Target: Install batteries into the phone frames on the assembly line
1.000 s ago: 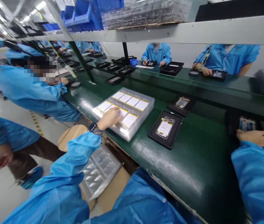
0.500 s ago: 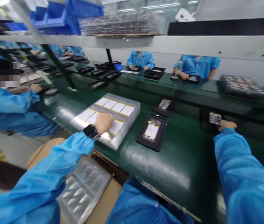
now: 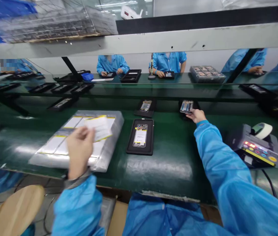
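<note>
well, the left hand [image 3: 79,150] has a firm grip, pinching a flat white yellow-edged pack [image 3: 99,128] just above a clear plastic tray [image 3: 119,123] of matching packs on the green counter [image 3: 168,177]. the right hand [image 3: 196,115] reaches to a phone [image 3: 186,106] at the counter's far side; whether that grip has hold, i cannot tell. another phone [image 3: 140,136] lies in a black tray [image 3: 140,151] between them.

Yellow-edged white sheet [image 3: 98,128], dark-green bench mat [image 3: 168,183]
</note>
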`<state>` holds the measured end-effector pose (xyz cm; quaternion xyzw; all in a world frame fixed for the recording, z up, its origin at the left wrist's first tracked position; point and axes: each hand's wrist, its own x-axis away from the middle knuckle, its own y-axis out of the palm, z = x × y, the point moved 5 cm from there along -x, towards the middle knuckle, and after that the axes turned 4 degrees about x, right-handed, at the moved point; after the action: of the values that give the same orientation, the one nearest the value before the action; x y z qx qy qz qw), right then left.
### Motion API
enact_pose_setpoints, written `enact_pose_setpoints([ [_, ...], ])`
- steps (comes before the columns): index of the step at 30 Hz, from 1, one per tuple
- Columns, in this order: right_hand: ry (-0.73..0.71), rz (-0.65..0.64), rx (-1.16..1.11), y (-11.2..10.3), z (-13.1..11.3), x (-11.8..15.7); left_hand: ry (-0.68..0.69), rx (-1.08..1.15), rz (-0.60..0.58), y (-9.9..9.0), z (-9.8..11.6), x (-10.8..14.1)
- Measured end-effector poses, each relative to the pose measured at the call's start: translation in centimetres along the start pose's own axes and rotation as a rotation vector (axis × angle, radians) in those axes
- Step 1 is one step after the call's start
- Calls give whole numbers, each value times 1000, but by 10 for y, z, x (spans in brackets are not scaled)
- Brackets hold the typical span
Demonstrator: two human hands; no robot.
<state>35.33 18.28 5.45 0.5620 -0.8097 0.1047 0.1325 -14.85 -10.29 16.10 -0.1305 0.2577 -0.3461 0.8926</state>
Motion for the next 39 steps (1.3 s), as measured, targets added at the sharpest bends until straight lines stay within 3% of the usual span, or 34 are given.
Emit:
enact_pose_setpoints([
  [3,-53,-168,-33,10,24,47,-147,431,-402,116,25,34],
  [5,-67,-239,-31,10,45,80,-225,593,-562,182,39,55],
  [7,-87,-328,-38,6,68,109,-245,643,-659,229,49,72],
  [10,-105,-447,-82,-1,96,143,-280,664,-765,268,51,94],
  [14,-93,-525,-134,-7,118,164,-322,660,-829,284,44,114],
  [21,-108,-671,-183,2,121,171,-340,648,-815,283,37,119],
  [25,-116,-690,-202,5,122,175,-320,633,-825,282,38,121],
  [28,-126,-690,-215,6,121,178,-209,565,-776,278,41,121],
  [32,-127,-685,-244,5,121,180,54,404,-596,267,49,119],
  [34,-124,-683,-257,4,120,181,118,377,-556,266,51,120],
  [36,-120,-684,-265,4,118,183,107,392,-540,267,49,120],
  [39,-119,-688,-271,3,116,185,-23,510,-590,275,41,119],
])
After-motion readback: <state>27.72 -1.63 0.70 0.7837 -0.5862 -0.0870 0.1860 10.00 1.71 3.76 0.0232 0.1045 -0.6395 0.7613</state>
